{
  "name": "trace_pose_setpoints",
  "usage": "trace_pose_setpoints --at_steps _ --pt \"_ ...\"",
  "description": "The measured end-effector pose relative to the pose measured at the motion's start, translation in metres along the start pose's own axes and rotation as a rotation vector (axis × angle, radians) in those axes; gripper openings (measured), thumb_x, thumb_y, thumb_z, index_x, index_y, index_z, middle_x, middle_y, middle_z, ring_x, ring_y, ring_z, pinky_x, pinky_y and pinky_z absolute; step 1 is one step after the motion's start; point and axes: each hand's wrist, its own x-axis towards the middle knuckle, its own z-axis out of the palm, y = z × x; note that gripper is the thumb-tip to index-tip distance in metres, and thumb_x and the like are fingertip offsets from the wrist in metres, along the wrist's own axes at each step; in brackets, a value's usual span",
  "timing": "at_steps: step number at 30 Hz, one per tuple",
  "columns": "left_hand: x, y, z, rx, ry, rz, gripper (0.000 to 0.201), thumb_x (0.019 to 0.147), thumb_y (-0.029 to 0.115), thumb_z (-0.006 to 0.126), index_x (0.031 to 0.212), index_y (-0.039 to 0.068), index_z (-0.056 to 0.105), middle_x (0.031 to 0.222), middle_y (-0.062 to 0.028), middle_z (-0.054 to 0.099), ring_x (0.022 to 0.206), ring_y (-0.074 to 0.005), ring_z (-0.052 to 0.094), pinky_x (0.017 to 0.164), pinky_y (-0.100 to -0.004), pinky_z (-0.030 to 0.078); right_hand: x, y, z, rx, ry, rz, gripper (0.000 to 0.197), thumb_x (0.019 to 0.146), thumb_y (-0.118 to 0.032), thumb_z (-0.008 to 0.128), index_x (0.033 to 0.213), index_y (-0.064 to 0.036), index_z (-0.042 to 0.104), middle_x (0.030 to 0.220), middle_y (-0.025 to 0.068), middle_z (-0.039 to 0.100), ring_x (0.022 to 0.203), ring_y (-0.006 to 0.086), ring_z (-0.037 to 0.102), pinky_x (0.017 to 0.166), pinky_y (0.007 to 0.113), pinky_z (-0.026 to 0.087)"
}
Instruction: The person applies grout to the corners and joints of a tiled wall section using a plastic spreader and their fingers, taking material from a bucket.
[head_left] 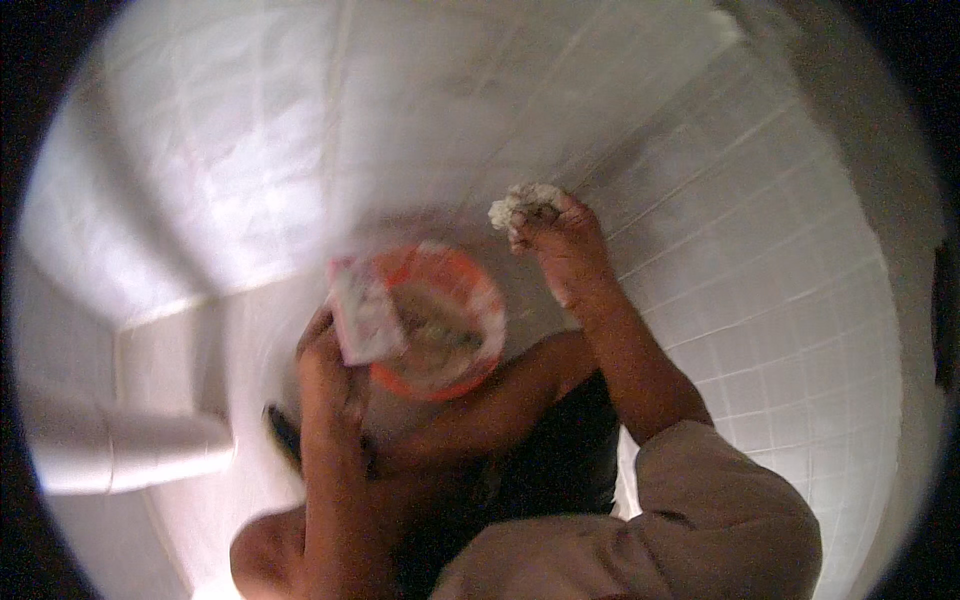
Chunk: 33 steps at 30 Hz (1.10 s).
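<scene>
My right hand [572,248] is raised beside the tiled wall, its fingers closed on a crumpled off-white wad [524,206]. It looks like a cloth, smeared with pale paste. Lower and to the left, my left hand [326,352] grips a flat rectangular white-and-pink piece [368,316] by its near edge; blur hides what kind of thing it is. That piece overlaps the left side of an orange basin [458,268], whose inner wall carries white smears. Inside the basin lies a greyish-white paste [440,335] with darker lumps.
White tiled walls [740,200] rise on the right and ahead, meeting in a corner beyond the basin. A thick white pipe-like cylinder [130,450] juts in from the left. My bent leg [480,420] is close to the basin's near side.
</scene>
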Motion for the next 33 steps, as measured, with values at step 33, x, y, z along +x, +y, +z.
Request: trace_pose_setpoints --at_steps 33 --pt "0.026 -0.026 -0.009 -0.155 -0.078 -0.128 0.035 0.095 0.003 0.056 0.129 -0.003 0.05 0.12 -0.0118 0.063 0.106 -0.018 0.062 0.091 -0.0309 0.051 0.289 -0.15 -0.171 0.382 0.738 -0.982 0.045 0.077 0.008 0.068 0.119 0.007 0.053 0.117 0.0221 0.062 0.1 0.0312 0.066 0.084 0.04 0.056"
